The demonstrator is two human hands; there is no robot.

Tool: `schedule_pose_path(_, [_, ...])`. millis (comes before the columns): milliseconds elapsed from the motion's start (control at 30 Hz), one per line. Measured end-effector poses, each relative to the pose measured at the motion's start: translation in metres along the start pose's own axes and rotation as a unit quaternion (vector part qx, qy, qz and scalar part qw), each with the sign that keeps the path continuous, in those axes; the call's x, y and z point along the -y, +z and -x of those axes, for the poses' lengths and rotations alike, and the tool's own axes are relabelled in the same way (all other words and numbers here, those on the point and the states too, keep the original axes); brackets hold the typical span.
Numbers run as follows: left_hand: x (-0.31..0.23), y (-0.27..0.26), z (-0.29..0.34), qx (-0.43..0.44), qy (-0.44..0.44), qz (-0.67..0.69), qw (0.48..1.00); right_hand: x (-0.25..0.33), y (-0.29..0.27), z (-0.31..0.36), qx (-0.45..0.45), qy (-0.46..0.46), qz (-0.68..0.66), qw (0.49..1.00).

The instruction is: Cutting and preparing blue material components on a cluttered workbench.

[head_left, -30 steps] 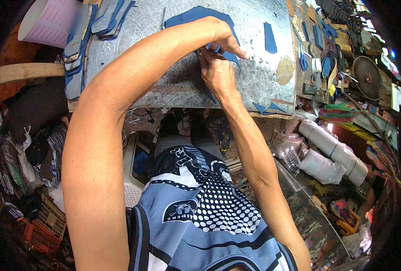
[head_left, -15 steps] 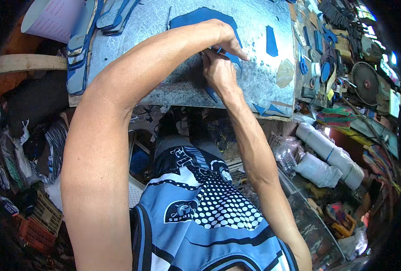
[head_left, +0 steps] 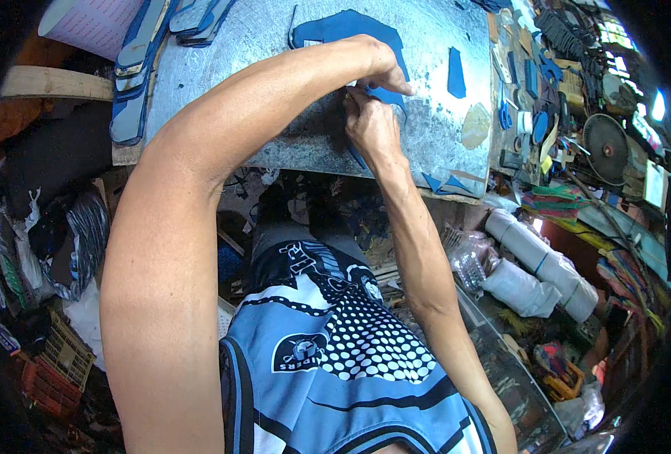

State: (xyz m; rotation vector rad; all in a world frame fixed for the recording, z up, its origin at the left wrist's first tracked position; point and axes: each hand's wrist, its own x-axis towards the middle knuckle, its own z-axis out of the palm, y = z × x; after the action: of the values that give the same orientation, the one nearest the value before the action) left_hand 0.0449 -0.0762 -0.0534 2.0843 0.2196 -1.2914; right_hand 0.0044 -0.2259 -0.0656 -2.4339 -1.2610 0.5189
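Note:
A dark blue sheet (head_left: pixel 343 29), apparently leather or fabric, lies on the scuffed metal-topped table (head_left: pixel 252 68). My left hand (head_left: pixel 385 66) reaches across and rests on the sheet's right part, fingers extended toward the right, some hidden beneath the wrist. Just below it, my right hand (head_left: pixel 375 127) is closed in a fist near the sheet's lower edge. What it grips is hidden under the fingers. A narrow blue strip shows beside the right wrist, by the table's near edge.
Stacked blue and grey cut pieces (head_left: pixel 133 83) line the table's left side. To the right lie a small blue piece (head_left: pixel 456 73), a tan stone-like patch (head_left: pixel 475 125) and blue scraps (head_left: pixel 450 184). Beyond stand blue-handled scissors (head_left: pixel 506 115), a fan (head_left: pixel 605 149) and wrapped rolls (head_left: pixel 543 250).
My right hand has shifted slightly, its fist turning a little closer to the left hand. My left hand stays on the sheet. The whole view has moved slightly.

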Motion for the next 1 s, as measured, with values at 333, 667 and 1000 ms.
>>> schedule_pose_path(333, [0.034,0.078,0.019,-0.262,0.08,-0.209,0.939,-0.005,-0.004,0.046,-0.037,-0.035,-0.057,0.997])
schedule_pose_path(667, [0.04,0.126,0.031,-0.382,0.119,-0.114,0.91,-0.002,-0.017,0.078,-0.013,-0.013,-0.077,0.997])
schedule_pose_path(1000, [0.039,0.129,0.031,-0.38,0.095,-0.098,0.915,-0.008,-0.025,0.092,0.04,0.013,-0.1,0.994])
